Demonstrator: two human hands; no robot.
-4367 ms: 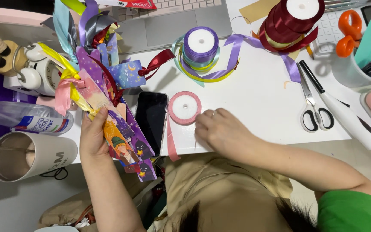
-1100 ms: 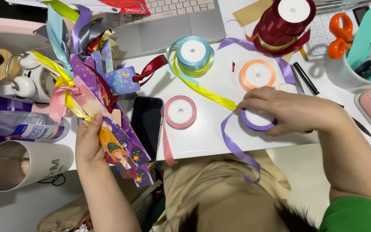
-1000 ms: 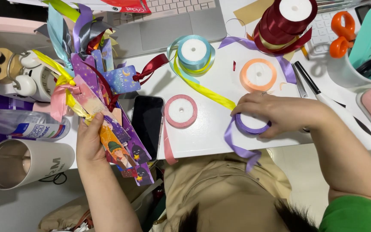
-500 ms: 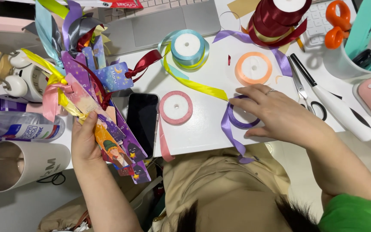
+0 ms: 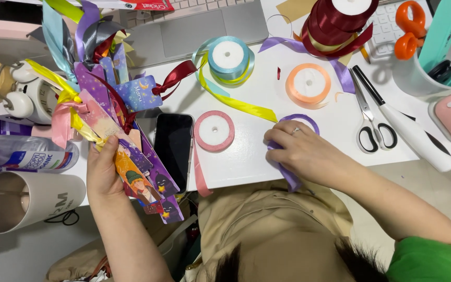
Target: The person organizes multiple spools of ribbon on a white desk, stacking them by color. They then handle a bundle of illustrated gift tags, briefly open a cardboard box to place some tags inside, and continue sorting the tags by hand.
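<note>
Right hand and purple spool shifted toward the table's near edge.
Right hand point(image 5: 301, 152) now covers most of the purple ribbon spool point(image 5: 299, 121); its loose purple tail point(image 5: 289, 178) hangs shorter, bunched under the palm.

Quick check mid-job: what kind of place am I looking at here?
Likely a home or office craft desk: ribbon spools and scissors lie on a white table, with a laptop behind and illustrated bookmarks in the left hand.

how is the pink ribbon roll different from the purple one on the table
The pink ribbon roll lies untouched beside the phone, in full view; the purple ribbon roll sits under the right hand, mostly covered. The pink tail hangs straight off the table edge; the purple tail passes beneath the hand. Both lie flat on the white table.
</note>
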